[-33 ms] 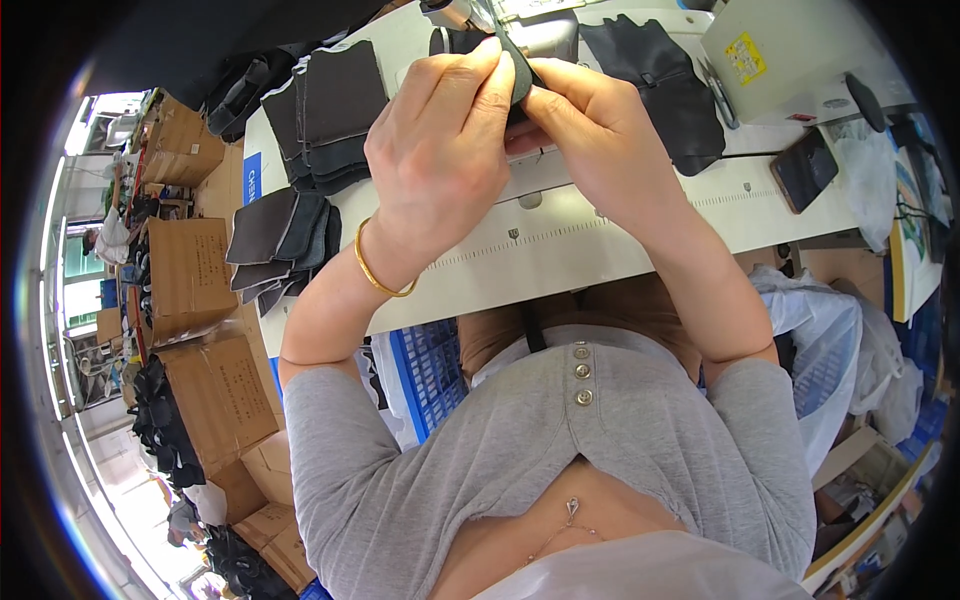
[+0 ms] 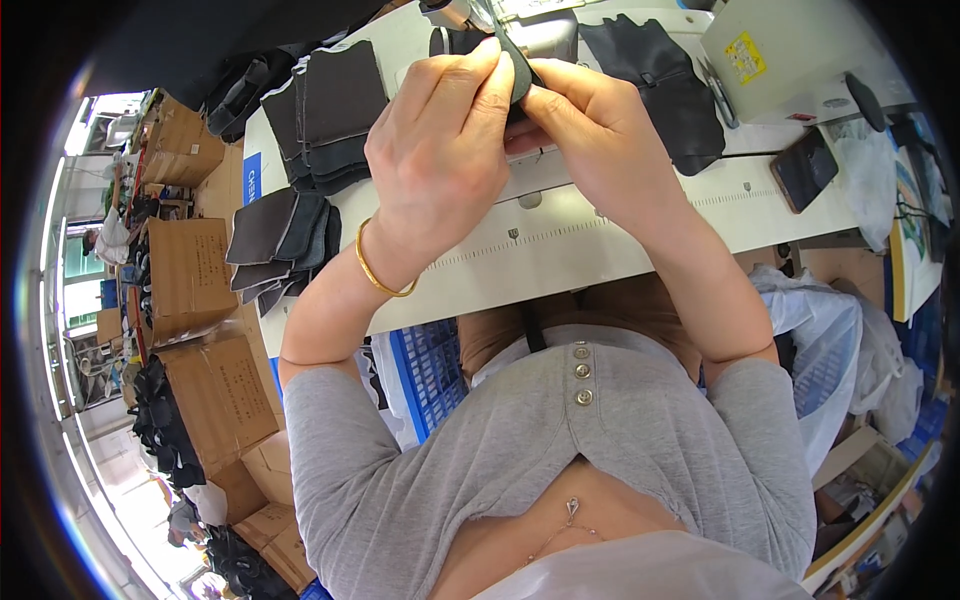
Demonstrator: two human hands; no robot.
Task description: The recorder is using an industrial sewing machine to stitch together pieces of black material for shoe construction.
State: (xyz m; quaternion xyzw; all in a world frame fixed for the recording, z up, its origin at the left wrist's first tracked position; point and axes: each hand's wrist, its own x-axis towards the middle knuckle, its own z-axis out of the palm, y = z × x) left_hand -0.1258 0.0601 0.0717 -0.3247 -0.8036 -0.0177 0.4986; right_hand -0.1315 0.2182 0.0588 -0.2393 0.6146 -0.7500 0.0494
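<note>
At the far edge of the worktable (image 2: pixel 470 280), my two hands meet around a dark piece of leather or cloth (image 2: pixel 521 76) with a curved edge. My left hand (image 2: pixel 440 150), its wrist in a gold bangle, pinches it from the left. My right hand (image 2: pixel 600 130) has thumb and forefinger closed on its right side. The piece stands on edge beneath a metal machine part (image 2: pixel 458 14); my fingers hide much of it. To the left lie a stack of dark cut panels (image 2: pixel 340 90) and a smaller pile of them (image 2: pixel 283 235).
A black leather piece (image 2: pixel 665 95) lies right of my hands, near tweezers or snips (image 2: pixel 719 95). Farther right are a pale machine housing (image 2: pixel 800 60) and a phone (image 2: pixel 805 170). A blue crate (image 2: pixel 428 375) sits under the table; cardboard boxes (image 2: pixel 190 275) line the left.
</note>
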